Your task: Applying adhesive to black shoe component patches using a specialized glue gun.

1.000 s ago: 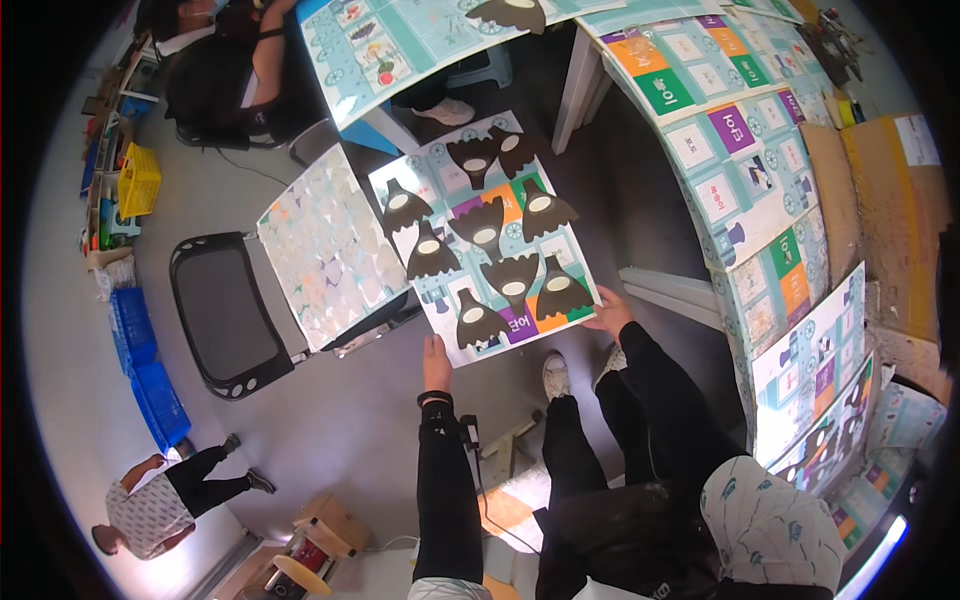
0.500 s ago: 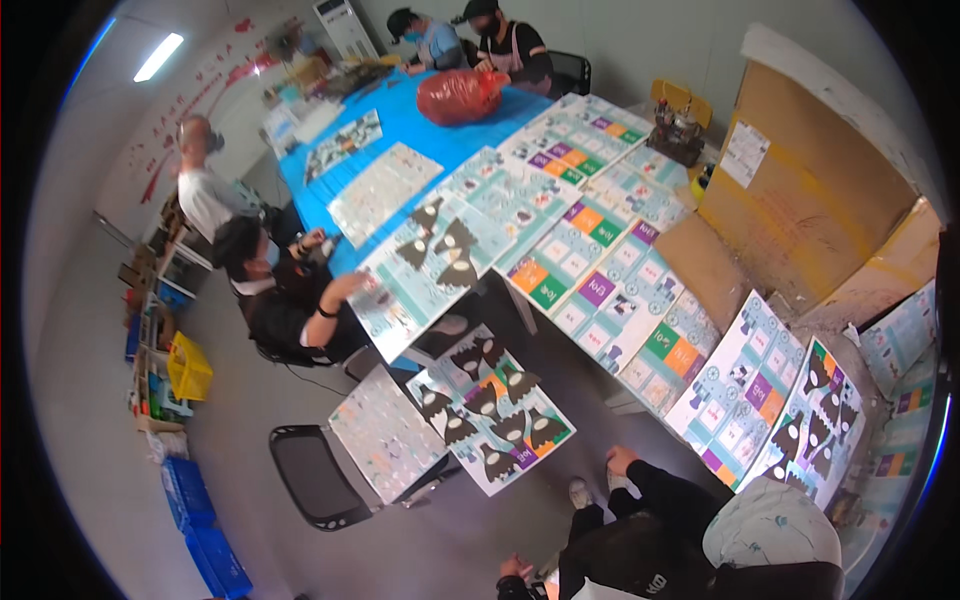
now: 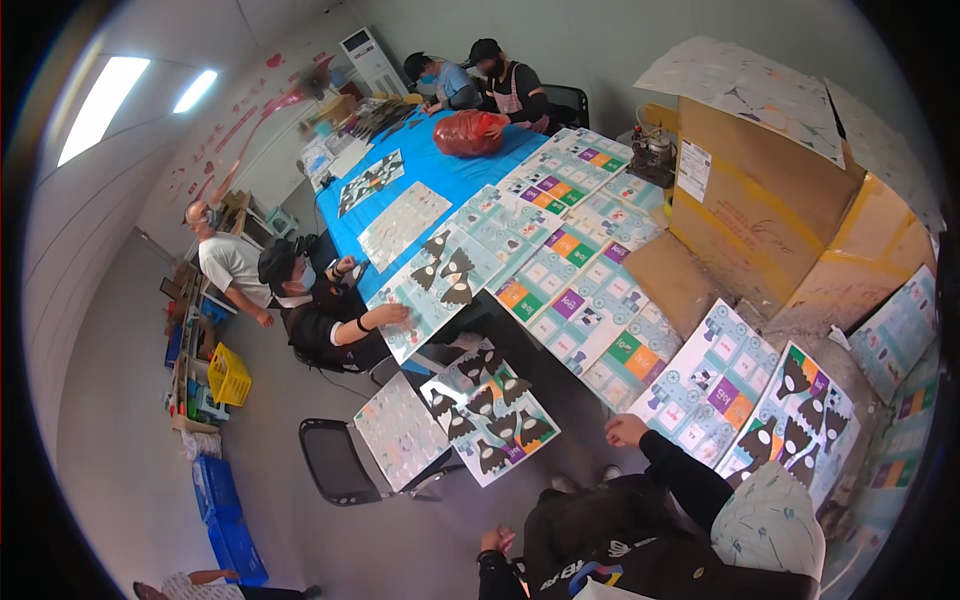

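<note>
My right hand [image 3: 627, 430] hangs in the air beside the near corner of the table, its fingers loosely bent and nothing visible in them. Closest to it is a printed card sheet [image 3: 690, 395] with pale blue, purple and orange panels, leaning at the table's end; I see no contact. Low in the view, my left hand [image 3: 497, 541] is held out over the floor by my black-clothed body, fingers partly apart and apparently empty. Ahead, a sheet with dark cut-out shapes [image 3: 497, 405] overhangs the chair area, overlapping a pale speckled board [image 3: 402, 432].
A black chair [image 3: 335, 460] stands ahead. Printed sheets cover the near part of the blue-covered table [image 3: 420, 165], which bears a red bag [image 3: 468, 133]. A large cardboard box [image 3: 770, 205] is at right. Co-workers sit around the table; blue bins [image 3: 225, 515] line the left.
My view has shifted, bringing in more ceiling. My right hand appears higher beside the sheets. A person in white has turned, and another has entered the lower left edge.
</note>
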{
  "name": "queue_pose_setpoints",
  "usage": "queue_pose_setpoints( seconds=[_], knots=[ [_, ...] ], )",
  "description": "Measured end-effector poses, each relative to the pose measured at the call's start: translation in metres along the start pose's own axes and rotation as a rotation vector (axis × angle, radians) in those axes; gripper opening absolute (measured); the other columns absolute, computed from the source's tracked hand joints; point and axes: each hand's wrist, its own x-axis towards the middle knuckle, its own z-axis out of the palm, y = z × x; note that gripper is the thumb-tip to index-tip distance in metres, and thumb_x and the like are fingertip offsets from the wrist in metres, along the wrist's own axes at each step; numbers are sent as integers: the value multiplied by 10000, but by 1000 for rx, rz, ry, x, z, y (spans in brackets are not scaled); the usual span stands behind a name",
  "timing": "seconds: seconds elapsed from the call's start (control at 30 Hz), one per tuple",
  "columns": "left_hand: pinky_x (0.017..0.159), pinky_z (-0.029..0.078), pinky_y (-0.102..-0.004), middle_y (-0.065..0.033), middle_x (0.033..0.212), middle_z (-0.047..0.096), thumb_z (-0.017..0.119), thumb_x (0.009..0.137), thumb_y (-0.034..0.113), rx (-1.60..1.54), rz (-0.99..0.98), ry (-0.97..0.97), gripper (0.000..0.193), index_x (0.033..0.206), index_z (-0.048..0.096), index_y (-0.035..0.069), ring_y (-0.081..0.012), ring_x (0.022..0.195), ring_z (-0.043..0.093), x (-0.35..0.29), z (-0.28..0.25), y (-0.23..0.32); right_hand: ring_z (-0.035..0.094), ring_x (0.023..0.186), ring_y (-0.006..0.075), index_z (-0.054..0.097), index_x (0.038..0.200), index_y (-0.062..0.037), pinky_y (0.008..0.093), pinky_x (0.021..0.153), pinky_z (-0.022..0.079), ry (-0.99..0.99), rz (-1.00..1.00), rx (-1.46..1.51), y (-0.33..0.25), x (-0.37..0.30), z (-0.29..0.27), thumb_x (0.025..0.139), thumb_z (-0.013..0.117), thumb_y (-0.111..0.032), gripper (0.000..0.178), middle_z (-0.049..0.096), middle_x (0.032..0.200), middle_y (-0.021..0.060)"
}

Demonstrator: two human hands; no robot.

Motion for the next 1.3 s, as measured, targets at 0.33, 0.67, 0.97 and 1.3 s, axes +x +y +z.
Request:
queue_pose_setpoints(
  seconds=[0.33,0.67,0.97,1.3],
  knots=[
    [800,523,-395,-63,1182,647,457,996,377,-52,-18,-52,435,1363,451,142,-243,947,679,-16,-11,-11,702,744,202,608,1096,30,294,630,579,50,-115,77,-12,-28,-48,914,478,-70,246,697,893,148],
    [783,545,-413,-105,1183,646,473,995,321,-60,-29,-38,452,1400,423,126,-275,917,684,-23,-5,-6,704,760,217,594,1118,37,300,626,574,85,-83,173,-15,-41,-63,906,492,-61,255,695,909,153],
    [756,552,-418,-95,1075,659,499,989,317,-144,21,-73,327,1204,532,73,-270,850,684,-15,-2,-19,710,783,232,595,1111,30,310,666,576,113,-75,119,-24,-38,-62,874,588,-79,261,701,909,147],
    [767,529,-375,-97,1147,652,420,1014,300,23,-90,-72,407,1384,453,135,-249,946,661,-18,-14,-15,693,729,190,614,1111,29,279,607,566,119,-101,-54,-23,-54,-38,875,544,-72,266,698,874,129]
  ],
)
